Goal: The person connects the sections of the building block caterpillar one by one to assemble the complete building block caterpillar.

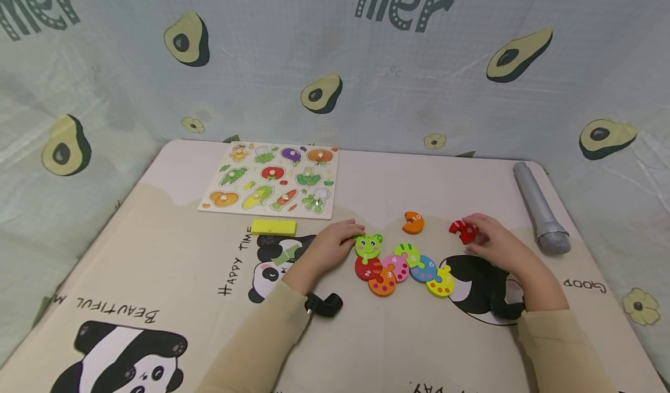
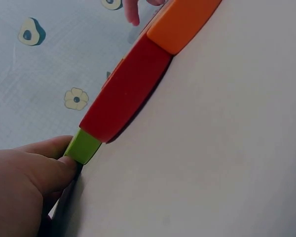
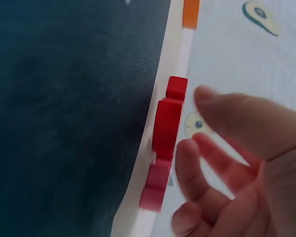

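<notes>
A green caterpillar head [image 1: 369, 246] with a smiling face tops a chain of round numbered puzzle pieces. My left hand [image 1: 335, 245] is at its left edge; in the left wrist view, thumb and forefinger pinch the green piece [image 2: 83, 146]. Below the head come a red 2 [image 1: 367, 269], an orange 3 [image 1: 382, 281], a pink 4 [image 1: 396, 267], a green 5 [image 1: 408, 254], a blue 6 [image 1: 424, 269] and a yellow 7 [image 1: 441, 281]. To the right, my right hand [image 1: 493, 240] is beside a red piece [image 1: 464, 232]; its loosely bent fingers stand apart from the red piece [image 3: 167, 127] in the right wrist view.
An orange piece numbered 10 [image 1: 413, 223] lies above the chain. At the back left is a vegetable peg board [image 1: 269, 181], with a yellow block [image 1: 273, 227] in front. A grey microphone [image 1: 541, 210] lies at the right edge. Patterned cloth [image 1: 366, 120] hangs around the table.
</notes>
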Tool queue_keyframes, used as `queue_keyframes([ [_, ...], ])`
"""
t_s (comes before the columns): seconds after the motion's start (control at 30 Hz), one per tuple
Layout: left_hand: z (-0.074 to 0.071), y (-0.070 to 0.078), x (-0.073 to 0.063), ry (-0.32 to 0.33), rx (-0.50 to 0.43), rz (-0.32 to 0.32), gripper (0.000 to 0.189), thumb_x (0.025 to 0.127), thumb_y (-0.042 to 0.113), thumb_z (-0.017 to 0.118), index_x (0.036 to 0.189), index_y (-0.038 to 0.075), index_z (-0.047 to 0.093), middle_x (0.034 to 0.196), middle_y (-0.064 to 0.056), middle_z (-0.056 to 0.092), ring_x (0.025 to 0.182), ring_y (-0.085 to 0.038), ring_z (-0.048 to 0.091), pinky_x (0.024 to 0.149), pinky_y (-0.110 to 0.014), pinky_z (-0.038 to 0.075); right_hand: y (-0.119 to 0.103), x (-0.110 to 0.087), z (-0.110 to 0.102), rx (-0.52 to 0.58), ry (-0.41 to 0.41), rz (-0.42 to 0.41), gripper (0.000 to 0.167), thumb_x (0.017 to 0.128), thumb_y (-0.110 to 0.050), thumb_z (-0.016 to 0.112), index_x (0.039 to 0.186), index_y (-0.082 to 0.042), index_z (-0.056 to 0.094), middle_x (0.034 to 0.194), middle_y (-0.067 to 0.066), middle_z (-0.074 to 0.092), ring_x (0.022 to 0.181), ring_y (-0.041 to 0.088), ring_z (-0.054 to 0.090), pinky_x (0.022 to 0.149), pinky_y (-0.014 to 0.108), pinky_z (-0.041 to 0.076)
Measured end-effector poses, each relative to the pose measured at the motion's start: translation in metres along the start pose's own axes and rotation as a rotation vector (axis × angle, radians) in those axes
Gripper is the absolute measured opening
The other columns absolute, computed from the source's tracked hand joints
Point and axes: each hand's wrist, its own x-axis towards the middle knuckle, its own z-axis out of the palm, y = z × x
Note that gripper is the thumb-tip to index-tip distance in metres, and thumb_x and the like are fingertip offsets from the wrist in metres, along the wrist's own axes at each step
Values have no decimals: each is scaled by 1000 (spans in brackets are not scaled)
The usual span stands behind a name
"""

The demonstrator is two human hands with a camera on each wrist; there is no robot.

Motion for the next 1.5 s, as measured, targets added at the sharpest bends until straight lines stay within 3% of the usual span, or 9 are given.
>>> queue_keyframes([
  [0.1,0,1,0,-1,-4,-1,30,94,19,47,122,20,59,131,7,53,131,-13,37,110,-37,30,2,7,0,-8,-37,24,62,79,-7,66,132,6,35,129,28,39,100,36,49,87,52,48],
  [0.2,0,1,-1,-2,-2,-4,30,94,19,47,122,21,59,131,7,52,131,-12,37,110,-37,30,2,11,1,-21,-57,49,61,79,-9,65,132,4,36,127,27,41,106,39,45,89,54,46],
  [0.43,-1,1,-1,0,1,-6,30,94,19,47,122,20,59,131,6,53,131,-13,37,110,-37,30,0,10,4,35,-79,42,60,78,-17,69,130,-3,42,113,20,50,96,30,47,77,44,53],
  [0.63,0,1,-1,-3,9,-6,30,94,19,46,122,20,59,132,6,52,131,-13,37,110,-38,30,-1,7,7,21,-86,1,64,77,-18,70,132,-2,42,128,23,42,110,38,42,84,52,50],
  [0.83,0,1,-1,-1,2,-8,30,94,18,46,121,21,59,132,7,52,131,-12,37,110,-37,30,-1,5,8,29,-84,28,61,75,-17,70,128,-1,44,120,22,48,102,34,46,79,48,53],
  [1.03,0,0,0,0,1,-7,30,94,18,46,122,20,59,132,7,52,131,-13,37,110,-37,30,-9,-2,8,81,-76,-3,58,75,-13,68,126,-1,43,123,21,45,106,37,45,83,50,51],
  [1.3,0,1,-1,4,-2,-8,30,94,19,46,122,21,59,132,6,52,131,-13,37,109,-38,31,-18,-20,8,139,-157,-56,52,77,-10,67,123,-4,44,117,16,48,94,25,52,75,31,55],
  [1.5,1,0,0,11,0,-6,30,94,19,46,121,20,59,131,7,53,131,-12,37,110,-37,30,-21,-25,13,145,-196,-106,51,76,-8,68,121,-5,46,118,15,46,97,24,49,72,16,50],
])
